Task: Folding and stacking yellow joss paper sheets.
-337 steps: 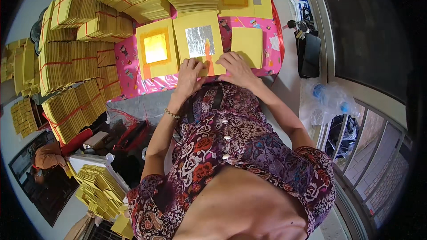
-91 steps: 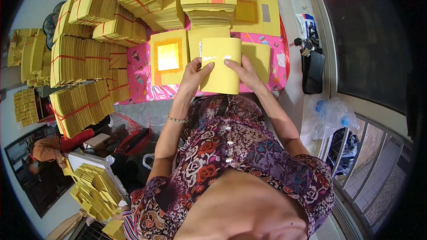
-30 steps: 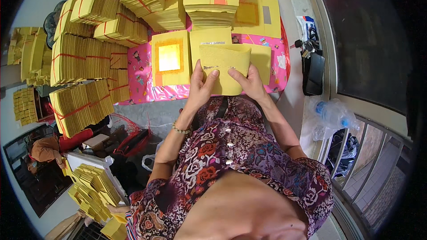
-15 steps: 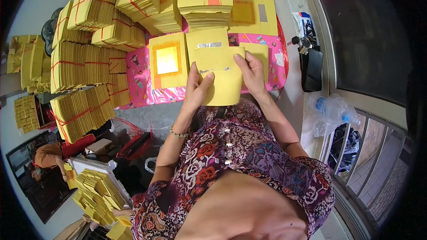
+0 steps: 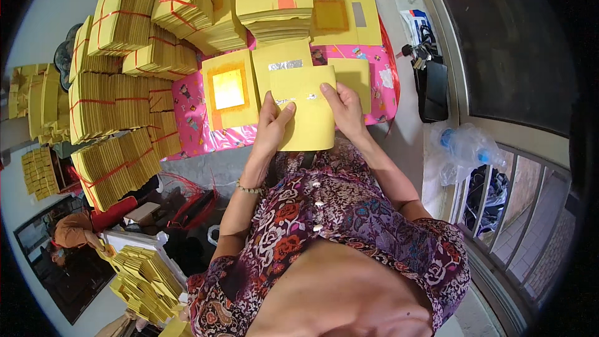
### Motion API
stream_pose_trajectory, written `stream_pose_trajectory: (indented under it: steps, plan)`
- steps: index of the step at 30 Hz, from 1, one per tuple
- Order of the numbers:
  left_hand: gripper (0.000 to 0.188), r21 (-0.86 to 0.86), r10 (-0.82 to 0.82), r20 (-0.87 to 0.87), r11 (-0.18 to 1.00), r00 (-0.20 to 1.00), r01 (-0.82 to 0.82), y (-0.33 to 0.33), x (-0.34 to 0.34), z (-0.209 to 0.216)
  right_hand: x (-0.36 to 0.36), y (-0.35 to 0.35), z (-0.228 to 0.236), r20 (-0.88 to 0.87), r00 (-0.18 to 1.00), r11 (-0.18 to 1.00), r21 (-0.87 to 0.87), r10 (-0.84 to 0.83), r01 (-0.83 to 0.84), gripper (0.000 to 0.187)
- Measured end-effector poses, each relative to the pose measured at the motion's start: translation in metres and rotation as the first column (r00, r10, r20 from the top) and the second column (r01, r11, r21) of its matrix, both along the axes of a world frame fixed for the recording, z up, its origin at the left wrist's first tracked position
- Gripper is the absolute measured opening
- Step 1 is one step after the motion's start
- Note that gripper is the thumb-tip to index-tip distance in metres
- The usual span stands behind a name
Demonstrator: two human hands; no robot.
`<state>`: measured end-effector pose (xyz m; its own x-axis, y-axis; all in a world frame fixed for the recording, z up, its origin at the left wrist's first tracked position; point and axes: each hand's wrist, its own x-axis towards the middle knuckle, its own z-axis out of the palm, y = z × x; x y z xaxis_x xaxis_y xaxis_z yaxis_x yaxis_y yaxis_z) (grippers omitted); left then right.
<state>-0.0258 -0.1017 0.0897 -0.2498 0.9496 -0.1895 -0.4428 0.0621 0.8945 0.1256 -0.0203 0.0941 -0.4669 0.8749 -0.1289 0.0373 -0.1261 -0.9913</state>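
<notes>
Held in front of my chest is a sheet of yellow paper (image 5: pixel 307 128), bent over in a curve, with traces of silver foil across its middle. My left hand (image 5: pixel 272 123) grips its left edge, thumb on top. On the opposite edge my right hand (image 5: pixel 345 109) pinches it, thumb also on top; both hands' other fingers are partly hidden. Just beyond, another yellow sheet with a silver strip (image 5: pixel 265 59) lies on the pink table cover (image 5: pixel 215 140). Left of it rests a yellow sheet with a gold foil square (image 5: pixel 228 90) framed in orange.
Bundles of yellow paper tied with red string (image 5: pixel 93 103) are piled at the left. A tall yellow stack (image 5: pixel 274 9) stands at the back. A phone (image 5: pixel 437 90) and keys lie by the window on the right. At lower left, another person (image 5: pixel 73 229) is near more yellow paper.
The whole view has shifted slightly, with the table things appearing a little further left and lower. Both hands keep their hold on the bent yellow sheet.
</notes>
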Motion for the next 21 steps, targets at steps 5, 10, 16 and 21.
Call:
stream_pose_trajectory:
  steps: [5,10,16,21]
  plan:
    - [0.041,-0.007,-0.015,0.024,1.0,1.0,0.016,0.004,-0.001,-0.006,0.012,-0.006,-0.008,0.011,0.997,0.993,-0.09,0.075,-0.073,0.032]
    - [0.041,-0.018,-0.067,0.03,0.998,0.997,0.068,0.012,0.005,-0.015,0.022,-0.008,-0.024,0.028,1.0,0.998,-0.064,0.011,-0.009,0.032]
    - [0.041,-0.049,-0.053,0.005,0.997,0.999,0.054,0.023,0.021,-0.025,0.043,-0.015,-0.037,0.147,0.989,0.999,-0.039,0.022,-0.016,0.033]
    - [0.04,-0.056,-0.051,-0.044,0.997,0.998,0.048,0.037,0.028,-0.04,0.057,-0.019,-0.019,0.209,0.978,0.966,-0.255,0.014,0.041,0.032]
